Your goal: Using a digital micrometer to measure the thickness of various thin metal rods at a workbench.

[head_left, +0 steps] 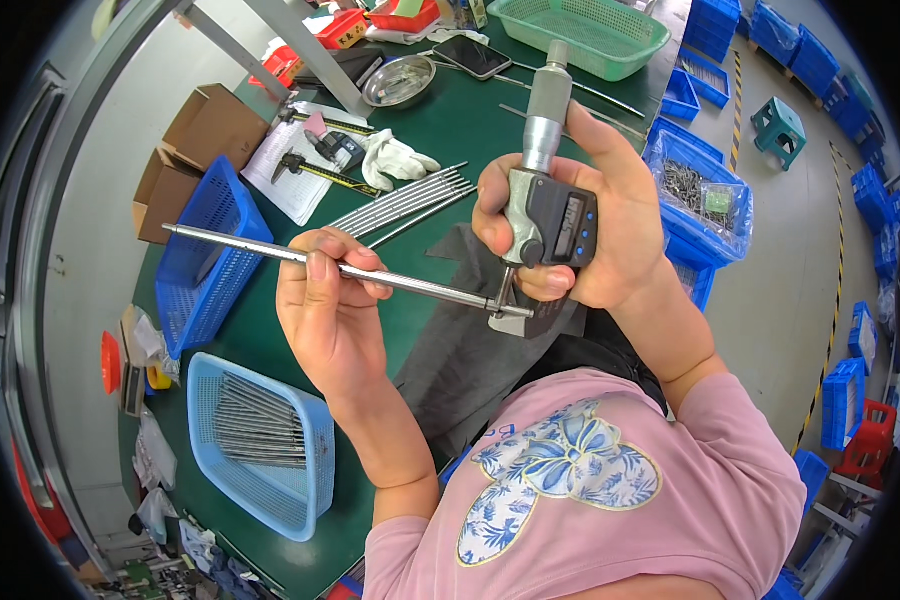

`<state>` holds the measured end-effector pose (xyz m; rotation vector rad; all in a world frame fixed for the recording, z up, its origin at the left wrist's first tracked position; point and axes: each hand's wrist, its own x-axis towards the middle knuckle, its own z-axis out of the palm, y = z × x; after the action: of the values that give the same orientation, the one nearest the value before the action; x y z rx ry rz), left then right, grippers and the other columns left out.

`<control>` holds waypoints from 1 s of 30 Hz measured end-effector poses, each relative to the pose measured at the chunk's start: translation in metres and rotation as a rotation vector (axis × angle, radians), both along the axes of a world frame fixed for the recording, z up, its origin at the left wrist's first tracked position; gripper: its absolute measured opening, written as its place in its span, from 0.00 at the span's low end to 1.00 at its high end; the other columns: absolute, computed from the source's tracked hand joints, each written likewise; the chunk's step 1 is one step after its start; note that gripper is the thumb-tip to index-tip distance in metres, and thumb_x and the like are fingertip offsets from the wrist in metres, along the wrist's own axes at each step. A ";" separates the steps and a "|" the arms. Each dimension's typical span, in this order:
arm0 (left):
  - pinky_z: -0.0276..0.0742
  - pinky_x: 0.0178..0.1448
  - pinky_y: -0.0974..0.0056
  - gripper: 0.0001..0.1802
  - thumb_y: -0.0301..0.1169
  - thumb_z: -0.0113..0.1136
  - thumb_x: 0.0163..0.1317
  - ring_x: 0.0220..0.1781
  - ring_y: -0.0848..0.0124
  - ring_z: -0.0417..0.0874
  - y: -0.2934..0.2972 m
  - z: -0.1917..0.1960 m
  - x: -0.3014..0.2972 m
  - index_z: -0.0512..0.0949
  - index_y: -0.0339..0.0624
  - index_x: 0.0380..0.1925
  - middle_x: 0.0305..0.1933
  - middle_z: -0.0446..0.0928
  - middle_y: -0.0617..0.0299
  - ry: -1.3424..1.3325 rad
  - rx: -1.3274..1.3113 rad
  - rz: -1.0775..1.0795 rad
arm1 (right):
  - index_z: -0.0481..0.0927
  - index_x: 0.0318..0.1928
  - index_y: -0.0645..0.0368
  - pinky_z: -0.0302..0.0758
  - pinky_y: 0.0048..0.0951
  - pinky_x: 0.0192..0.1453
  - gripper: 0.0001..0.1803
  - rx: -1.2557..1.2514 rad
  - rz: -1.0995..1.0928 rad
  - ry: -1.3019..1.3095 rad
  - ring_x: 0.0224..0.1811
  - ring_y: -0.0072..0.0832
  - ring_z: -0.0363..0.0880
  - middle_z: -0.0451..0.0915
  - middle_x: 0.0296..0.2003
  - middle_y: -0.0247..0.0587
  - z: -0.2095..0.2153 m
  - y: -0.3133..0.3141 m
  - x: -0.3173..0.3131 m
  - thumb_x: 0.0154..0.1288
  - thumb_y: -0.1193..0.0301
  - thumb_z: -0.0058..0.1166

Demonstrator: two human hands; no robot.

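Note:
My left hand (332, 290) pinches a thin steel rod (410, 284) near its middle. The rod slants down to the right, and its right end sits between the jaws of a digital micrometer (550, 205). Wrapped round the micrometer's frame is my right hand (610, 215), with the thumb up beside the silver thimble and the small display facing up. Beyond my hands, several similar rods (410, 200) lie side by side on the green table (360, 330). A light blue basket (325, 440) at the lower left holds many more rods.
A dark grey cloth (440, 370) lies before me. Farther off are a blue basket (235, 200), calipers (330, 172) on paper, white gloves (395, 160), a metal bowl (400, 82), a phone (472, 57) and a green basket (580, 35). Blue bins (705, 240) stand at the right.

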<state>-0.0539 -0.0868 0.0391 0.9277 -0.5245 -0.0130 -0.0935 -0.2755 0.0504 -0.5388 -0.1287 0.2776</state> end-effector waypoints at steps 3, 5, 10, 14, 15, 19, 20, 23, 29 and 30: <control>0.69 0.26 0.73 0.09 0.29 0.41 0.59 0.21 0.73 0.70 0.001 -0.001 0.002 0.68 0.33 0.31 0.26 0.69 0.54 0.005 -0.002 -0.004 | 0.72 0.32 0.70 0.62 0.18 0.09 0.37 -0.009 -0.019 -0.011 0.07 0.24 0.65 0.73 0.20 0.48 0.000 0.001 0.000 0.53 0.41 0.34; 0.68 0.26 0.73 0.09 0.28 0.41 0.59 0.21 0.73 0.70 -0.002 -0.001 0.004 0.68 0.33 0.30 0.26 0.69 0.54 0.011 -0.005 -0.028 | 0.72 0.30 0.70 0.62 0.18 0.09 0.37 -0.016 -0.036 -0.012 0.07 0.24 0.65 0.73 0.20 0.47 -0.001 0.000 0.000 0.52 0.41 0.35; 0.66 0.25 0.73 0.09 0.29 0.40 0.60 0.22 0.72 0.68 -0.001 -0.003 0.005 0.67 0.34 0.30 0.26 0.68 0.55 0.014 0.001 -0.008 | 0.73 0.27 0.69 0.61 0.18 0.08 0.36 -0.091 -0.046 -0.015 0.07 0.25 0.65 0.73 0.19 0.48 0.000 0.002 0.001 0.52 0.41 0.36; 0.65 0.25 0.73 0.09 0.29 0.40 0.60 0.22 0.72 0.68 -0.002 -0.002 0.005 0.66 0.34 0.30 0.26 0.68 0.55 0.031 0.000 -0.048 | 0.73 0.28 0.69 0.63 0.20 0.10 0.36 0.029 -0.035 0.035 0.09 0.26 0.66 0.74 0.20 0.50 0.004 -0.001 -0.003 0.53 0.42 0.34; 0.65 0.25 0.73 0.09 0.29 0.39 0.60 0.22 0.72 0.68 -0.002 -0.003 0.005 0.66 0.34 0.30 0.26 0.67 0.56 0.047 -0.017 -0.053 | 0.73 0.29 0.69 0.63 0.21 0.10 0.35 0.047 -0.006 0.026 0.10 0.26 0.67 0.74 0.20 0.50 0.001 -0.001 -0.002 0.53 0.43 0.34; 0.65 0.25 0.72 0.08 0.28 0.39 0.59 0.22 0.73 0.67 -0.003 -0.003 0.005 0.65 0.34 0.30 0.25 0.67 0.56 0.090 -0.042 -0.068 | 0.73 0.29 0.69 0.63 0.21 0.10 0.34 0.046 -0.006 0.002 0.10 0.26 0.68 0.74 0.21 0.50 -0.004 0.001 0.000 0.53 0.44 0.34; 0.65 0.25 0.72 0.08 0.28 0.39 0.59 0.22 0.73 0.67 -0.003 -0.003 0.005 0.65 0.34 0.30 0.25 0.67 0.56 0.108 -0.052 -0.068 | 0.73 0.29 0.69 0.63 0.21 0.10 0.34 0.043 -0.008 -0.002 0.10 0.25 0.68 0.74 0.21 0.49 -0.004 0.002 0.000 0.53 0.44 0.35; 0.64 0.26 0.73 0.08 0.29 0.39 0.59 0.23 0.75 0.66 -0.001 -0.003 0.005 0.65 0.35 0.31 0.26 0.66 0.59 0.118 -0.028 -0.101 | 0.72 0.30 0.70 0.62 0.20 0.10 0.37 0.006 -0.018 -0.013 0.10 0.24 0.66 0.73 0.21 0.49 -0.004 0.002 -0.001 0.52 0.41 0.34; 0.65 0.25 0.73 0.08 0.27 0.39 0.59 0.22 0.74 0.67 0.000 -0.004 0.007 0.66 0.33 0.32 0.26 0.67 0.56 0.120 -0.058 -0.105 | 0.71 0.32 0.70 0.62 0.19 0.10 0.39 -0.072 -0.036 -0.019 0.11 0.24 0.65 0.73 0.22 0.50 -0.003 0.005 -0.001 0.53 0.39 0.31; 0.65 0.25 0.73 0.08 0.27 0.39 0.59 0.22 0.74 0.67 -0.001 -0.004 0.006 0.66 0.33 0.32 0.26 0.68 0.56 0.129 -0.064 -0.109 | 0.71 0.32 0.70 0.62 0.18 0.10 0.39 -0.085 -0.050 -0.074 0.11 0.24 0.65 0.73 0.22 0.50 -0.005 0.005 -0.001 0.54 0.40 0.30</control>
<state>-0.0477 -0.0880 0.0354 0.8295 -0.4523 -0.1527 -0.0941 -0.2708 0.0453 -0.6362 -0.1755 0.2155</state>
